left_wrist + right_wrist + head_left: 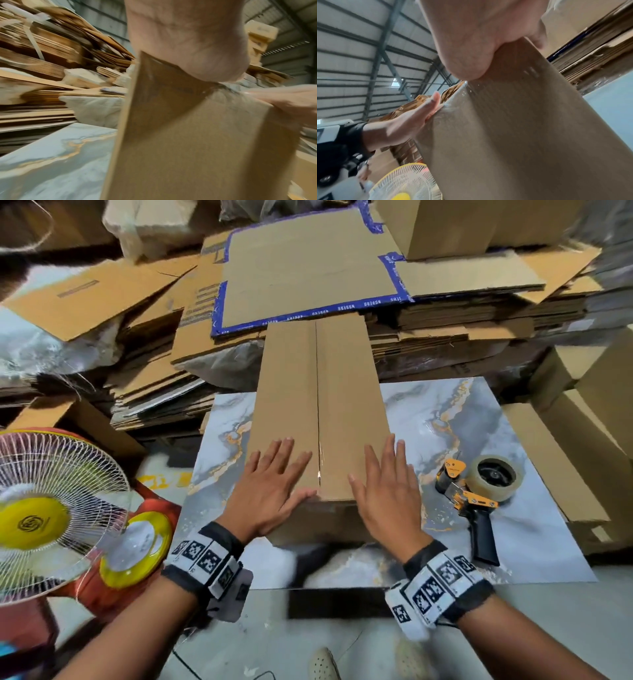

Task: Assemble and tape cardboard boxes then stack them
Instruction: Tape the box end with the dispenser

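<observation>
A long brown cardboard box [318,405] lies on the marbled board [445,412], its two top flaps folded shut and meeting along a middle seam. My left hand [274,487] lies flat on the left flap near the box's near end, fingers straight and spread. My right hand [387,491] lies flat on the right flap, fingers straight too. In the left wrist view the palm [188,40] presses the box [188,135]. The right wrist view shows the palm [479,40] on the box [522,135]. An orange tape dispenser [479,491] lies to the right of the box.
Stacks of flat cardboard [308,268] fill the back and left. Assembled boxes [589,440] stand at the right. A fan [51,508] with a yellow hub stands at the left on a red stool. My shoe [323,664] shows on the floor below.
</observation>
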A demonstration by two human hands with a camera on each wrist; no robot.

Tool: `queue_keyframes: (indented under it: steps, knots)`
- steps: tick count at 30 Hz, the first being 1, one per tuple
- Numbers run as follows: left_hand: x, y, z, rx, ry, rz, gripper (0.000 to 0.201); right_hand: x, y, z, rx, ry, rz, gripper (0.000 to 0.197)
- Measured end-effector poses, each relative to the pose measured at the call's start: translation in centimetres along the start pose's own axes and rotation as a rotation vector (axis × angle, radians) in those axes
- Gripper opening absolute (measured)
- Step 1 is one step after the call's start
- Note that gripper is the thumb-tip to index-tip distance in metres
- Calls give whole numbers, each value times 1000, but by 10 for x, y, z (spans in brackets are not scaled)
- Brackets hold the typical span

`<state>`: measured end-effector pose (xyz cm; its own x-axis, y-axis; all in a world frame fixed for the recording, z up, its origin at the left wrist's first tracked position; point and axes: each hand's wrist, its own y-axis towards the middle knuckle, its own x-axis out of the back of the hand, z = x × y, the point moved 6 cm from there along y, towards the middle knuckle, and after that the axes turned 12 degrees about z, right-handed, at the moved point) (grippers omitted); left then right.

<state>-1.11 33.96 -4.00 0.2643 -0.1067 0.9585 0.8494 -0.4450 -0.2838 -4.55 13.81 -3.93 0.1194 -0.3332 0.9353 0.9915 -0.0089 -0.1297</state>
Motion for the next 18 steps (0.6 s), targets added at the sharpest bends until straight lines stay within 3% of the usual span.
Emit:
queue_keyframes:
  steps: [2,3,7,9,11,14,18]
  knots:
    - [-3,-12,18,127,-121,-105,94,-1,0,0,44,-46,80,79]
    - [-5,-19,26,187,-208,-219,88,0,0,0,64,-58,98,82]
    - [-41,-46,28,401,-829,-859,52,0,-1,0,125,-109,145,84]
    - [-54,-47,14,586,-1135,-1151,45,-2,-1,1,172,-130,163,83]
    - [-58,-40,-1,737,-1350,-1328,42,-1,0,1,226,-176,164,82]
    - [-58,-27,-17,831,-1435,-1312,53,-3,3,1,332,-284,163,82]
    - [-62,-21,-27,842,-1332,-1095,83,-5,7,-1,421,-352,186,81]
